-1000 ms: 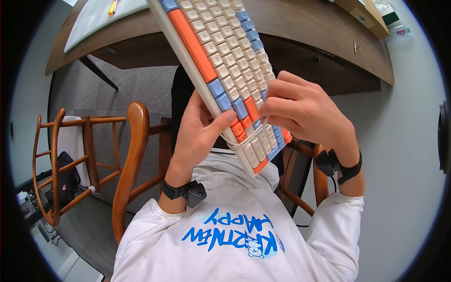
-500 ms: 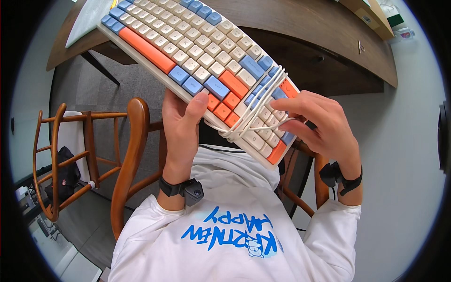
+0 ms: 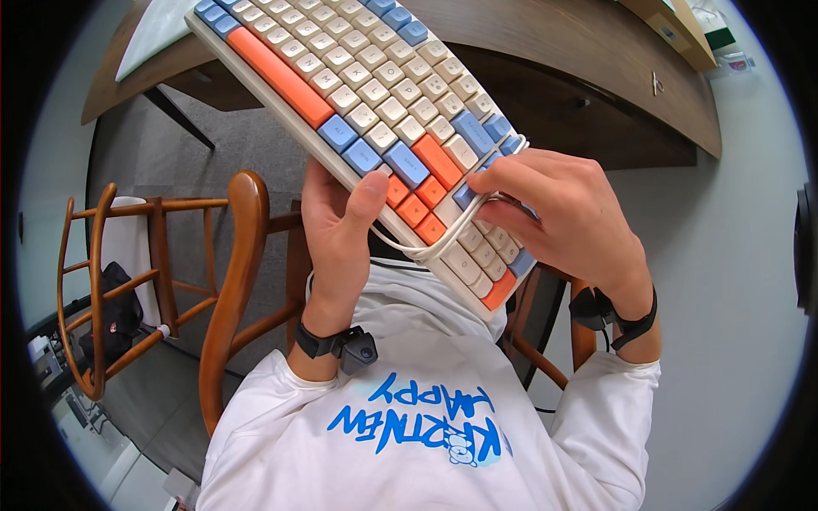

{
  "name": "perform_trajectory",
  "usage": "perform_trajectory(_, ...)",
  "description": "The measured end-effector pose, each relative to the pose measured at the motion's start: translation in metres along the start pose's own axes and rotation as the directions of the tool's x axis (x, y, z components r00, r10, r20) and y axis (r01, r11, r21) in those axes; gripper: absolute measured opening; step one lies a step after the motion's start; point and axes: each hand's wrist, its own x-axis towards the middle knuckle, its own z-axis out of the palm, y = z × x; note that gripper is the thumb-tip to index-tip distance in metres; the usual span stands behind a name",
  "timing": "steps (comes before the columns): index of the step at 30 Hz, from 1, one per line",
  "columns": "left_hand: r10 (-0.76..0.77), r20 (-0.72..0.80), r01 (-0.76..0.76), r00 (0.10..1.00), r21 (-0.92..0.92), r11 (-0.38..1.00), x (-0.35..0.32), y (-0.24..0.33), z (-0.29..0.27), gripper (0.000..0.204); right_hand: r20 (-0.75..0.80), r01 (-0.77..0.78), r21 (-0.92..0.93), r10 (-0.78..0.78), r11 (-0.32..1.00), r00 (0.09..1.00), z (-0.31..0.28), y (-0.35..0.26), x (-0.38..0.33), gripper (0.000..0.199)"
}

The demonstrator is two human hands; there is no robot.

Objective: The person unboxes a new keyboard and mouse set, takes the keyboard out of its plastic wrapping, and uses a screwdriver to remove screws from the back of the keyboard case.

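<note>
A keyboard (image 3: pixel 375 102) with cream, blue and orange keys is held up at a slant, its right end dipping toward me. My left hand (image 3: pixel 336 226) is closed on its near long edge, the thumb on top by the orange arrow keys and the fingers hidden underneath. White cable (image 3: pixel 445 245) is wound in several loops around the keyboard near the number pad. My right hand (image 3: pixel 545 200) is closed over these loops, fingertips pinched on the cable strands, and covers part of the number pad. Each wrist wears a black strap with a small camera (image 3: pixel 358 349).
Beyond the keyboard stands a dark brown desk (image 3: pixel 562 94) with a curved edge. A cardboard box (image 3: pixel 673 34) and a small metal object (image 3: pixel 657 83) rest on it at the far right. Wooden chairs (image 3: pixel 243 255) stand at the left and close around me.
My right hand has moved left onto the cable loops and now bunches them together. The keyboard has shifted slightly right and tilts more steeply, with my left hand still on it.
</note>
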Motion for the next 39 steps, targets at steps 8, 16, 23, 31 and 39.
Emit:
perform_trajectory(8, -0.008, 0.033, 0.010, 0.999, -0.058, 0.998, -0.006, -0.002, 0.001, 0.059, -0.085, -0.118, -0.065, 0.113, 0.991, 0.990, 0.006, -0.014, -0.015, 0.025)
perform_trajectory(16, 0.017, 0.037, -0.014, 0.999, -0.078, 0.997, 0.004, -0.003, -0.004, 0.056, 0.071, -0.140, -0.289, 0.167, 0.947, 0.983, -0.006, -0.017, 0.013, 0.031)
perform_trajectory(23, 0.083, -0.025, -0.084, 0.996, -0.062, 0.995, -0.009, -0.014, 0.005, 0.057, 0.008, 0.088, -0.192, -0.088, 0.978, 0.996, -0.002, -0.003, 0.002, 0.030)
perform_trajectory(31, 0.113, 0.033, -0.109, 0.993, -0.103, 0.989, -0.011, -0.012, -0.010, 0.060, -0.071, 0.081, -0.160, -0.094, 0.984, 0.993, 0.009, -0.017, -0.010, 0.026)
perform_trajectory(39, 0.051, 0.050, -0.042, 0.997, -0.168, 0.985, 0.004, -0.007, -0.013, 0.058, 0.035, -0.186, 0.007, 0.186, 0.983, 0.982, 0.005, -0.032, 0.003, 0.063)
